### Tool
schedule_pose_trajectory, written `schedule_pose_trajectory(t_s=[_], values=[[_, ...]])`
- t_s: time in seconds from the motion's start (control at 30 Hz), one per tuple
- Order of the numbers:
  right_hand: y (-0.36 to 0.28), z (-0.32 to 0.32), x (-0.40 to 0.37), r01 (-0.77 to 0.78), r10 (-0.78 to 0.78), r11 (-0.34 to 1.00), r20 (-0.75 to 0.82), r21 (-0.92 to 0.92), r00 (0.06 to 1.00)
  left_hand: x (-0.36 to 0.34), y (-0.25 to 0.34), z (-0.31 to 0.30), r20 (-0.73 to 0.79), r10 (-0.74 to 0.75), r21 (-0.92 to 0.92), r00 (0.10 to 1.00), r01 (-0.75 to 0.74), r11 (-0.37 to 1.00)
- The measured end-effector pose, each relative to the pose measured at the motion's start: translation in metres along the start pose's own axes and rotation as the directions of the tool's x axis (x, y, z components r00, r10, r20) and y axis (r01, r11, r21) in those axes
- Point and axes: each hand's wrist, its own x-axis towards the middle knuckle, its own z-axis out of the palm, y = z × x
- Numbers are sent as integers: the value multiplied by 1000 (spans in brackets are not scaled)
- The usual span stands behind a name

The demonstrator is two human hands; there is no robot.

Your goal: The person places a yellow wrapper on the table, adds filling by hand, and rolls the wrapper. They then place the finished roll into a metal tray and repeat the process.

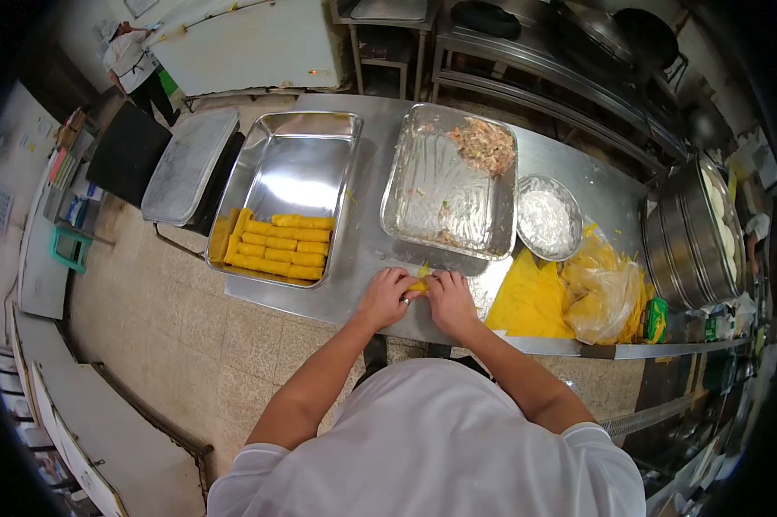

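Note:
Near the front edge of the steel table, my left hand [385,298] and my right hand [451,302] are closed on a small yellow roll [421,283] between them. The fingers cover most of it. To the left, several finished yellow rolls [282,247] lie in rows at the near end of a deep metal tray [345,146]. Straight ahead of the hands is another metal tray [393,194] with chopped filling [485,145] heaped in its far right corner. Yellow wrapper sheets [529,297] lie flat to the right of my right hand.
A round bowl [549,217] of white paste stands beside the filling tray. Further right are a plastic bag [602,297] over more yellow wrappers and stacked metal steamers [692,237]. A covered bin [190,168] is left of the table. Another person [134,65] stands far left.

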Motion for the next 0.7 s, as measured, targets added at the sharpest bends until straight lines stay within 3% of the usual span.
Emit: schedule_pose_trajectory(t_s=[0.2,0.3,0.43,0.5,0.6,0.7], values=[[10,3,9,34,-31,994,31,-108,999,14,-1,1,-102,-24,48,995,29,998],[15,0,16,29,-28,998,8,-60,1000,16,-4,-2,12,5,96,1000,-6,995],[25,2,17,77,-75,990,20,-115,997,28,-3,4,-60,-42,140,997,50,989],[34,4,22,68,-65,993,32,-101,997,33,0,7,-116,-35,144,993,52,988],[40,5,29,28,-26,997,27,-74,999,36,-5,8,-81,14,248,997,7,969],[43,-7,27,-33,32,999,46,32,998,41,-2,6,-136,-39,236,990,71,969]])
